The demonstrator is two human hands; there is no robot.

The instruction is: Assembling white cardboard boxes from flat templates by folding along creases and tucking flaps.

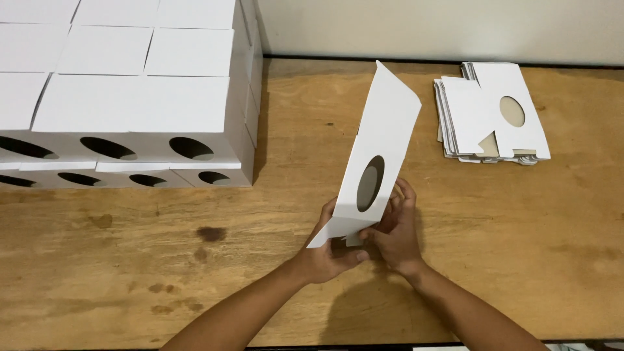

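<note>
While our left hand [328, 250] and right hand [390, 237] grip the white carton blank [383, 140] by its bottom flaps, we are folding it. Finished boxes [130, 97] stand far left of them; flat blanks [491, 114] lie beyond the right hand on the surface [520, 260].

Wooden table [130, 279]: boxes [130, 110], flat blanks [481, 117].

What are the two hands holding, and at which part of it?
Both hands, left and right, hold the white cardboard box blank with an oval cut-out by its bottom flaps.
</note>
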